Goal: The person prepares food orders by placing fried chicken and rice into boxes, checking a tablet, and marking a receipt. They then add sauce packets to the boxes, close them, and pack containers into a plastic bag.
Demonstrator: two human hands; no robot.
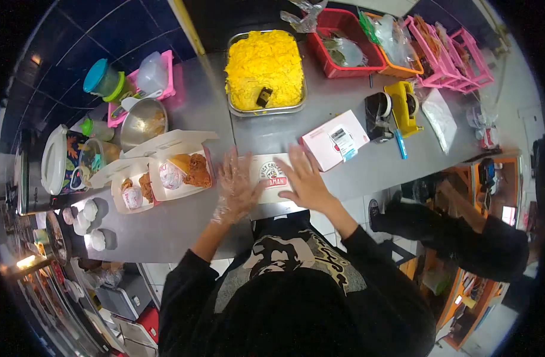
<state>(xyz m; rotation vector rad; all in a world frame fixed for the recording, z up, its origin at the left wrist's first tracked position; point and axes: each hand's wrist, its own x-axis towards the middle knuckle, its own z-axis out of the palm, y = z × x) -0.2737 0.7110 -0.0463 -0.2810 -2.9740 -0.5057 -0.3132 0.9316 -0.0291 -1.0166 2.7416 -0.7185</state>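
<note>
A white printed chicken box with a red and black logo lies in front of me near the counter's front edge. My left hand, in a clear plastic glove, rests over its left side with fingers stretched out. Spread fingers of my bare right hand overlap the box's right side. Both hands are slightly blurred, and neither grasps anything. Left of them, an open box holds fried chicken and a round wrapped item. Beside it stands a second open box with similar contents.
A metal tray of yellow rice stands at the back. On the right are a closed pinkish-white box, a yellow tape dispenser, a blue marker and a red basket. A metal bowl sits left. Another person is at right.
</note>
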